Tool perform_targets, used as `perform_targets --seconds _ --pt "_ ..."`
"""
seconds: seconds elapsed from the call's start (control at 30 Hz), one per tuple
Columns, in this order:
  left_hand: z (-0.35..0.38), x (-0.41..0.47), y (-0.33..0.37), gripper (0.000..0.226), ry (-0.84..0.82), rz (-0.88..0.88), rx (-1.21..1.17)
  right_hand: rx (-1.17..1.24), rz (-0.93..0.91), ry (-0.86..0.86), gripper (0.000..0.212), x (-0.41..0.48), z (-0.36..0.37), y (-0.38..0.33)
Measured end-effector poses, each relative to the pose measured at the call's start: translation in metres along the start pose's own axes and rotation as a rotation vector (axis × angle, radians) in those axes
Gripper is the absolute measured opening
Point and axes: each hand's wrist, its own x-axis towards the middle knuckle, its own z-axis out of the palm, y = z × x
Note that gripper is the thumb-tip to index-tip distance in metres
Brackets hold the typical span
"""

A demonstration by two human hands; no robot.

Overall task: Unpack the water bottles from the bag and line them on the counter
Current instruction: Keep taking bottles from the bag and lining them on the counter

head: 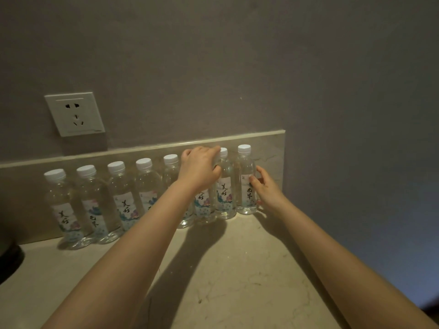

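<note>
Several clear water bottles with white caps and painted labels stand upright in a row along the backsplash, from the leftmost bottle point(62, 205) to the rightmost bottle point(246, 179). My left hand point(200, 169) curls over the top of a bottle point(202, 210) whose cap it hides, fingers reaching to the neighbouring bottle point(224, 186). My right hand point(267, 186) grips the right side of the rightmost bottle at its label. No bag is in view.
The beige marble counter point(237, 269) ends at a grey wall point(356, 115) on the right. A white power socket point(74, 113) sits on the wall above the backsplash point(142, 150). A dark object point(8, 260) lies at the left edge.
</note>
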Motion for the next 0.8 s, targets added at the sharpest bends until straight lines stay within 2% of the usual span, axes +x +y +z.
perform_targets --seconds 0.2,0.27,0.33,0.4,0.47,0.53,0.57,0.63,0.8 --pt "-0.005 -0.001 0.006 0.052 -0.042 -0.004 0.001 0.006 0.009 -0.013 0.045 -0.002 0.001 0.002" --pt "-0.007 -0.004 0.008 0.052 -0.026 0.003 -0.029 -0.064 0.026 0.03 0.052 -0.002 0.003 0.003" --pt "-0.009 -0.012 0.011 0.047 0.086 0.029 -0.105 -0.197 0.034 0.169 0.059 -0.005 0.006 0.001" --pt "-0.012 -0.024 0.014 0.038 0.228 0.059 -0.188 -0.256 -0.018 0.302 0.053 -0.013 0.009 -0.005" --pt "-0.014 -0.036 0.021 0.029 0.269 0.064 -0.317 -0.228 -0.081 0.346 0.036 -0.024 0.01 -0.018" --pt "-0.016 -0.047 0.03 0.025 0.211 0.017 -0.514 -0.139 -0.119 0.328 0.012 -0.038 0.008 -0.037" --pt "-0.018 -0.052 0.035 0.024 0.167 -0.024 -0.612 -0.08 -0.132 0.321 0.006 -0.046 0.006 -0.045" --pt "-0.021 -0.06 0.046 0.02 0.093 -0.101 -0.792 0.012 -0.147 0.341 0.016 -0.062 0.0 -0.06" --pt "-0.033 -0.067 0.096 0.015 0.024 -0.202 -1.139 0.065 -0.162 0.5 0.015 -0.116 -0.028 -0.084"
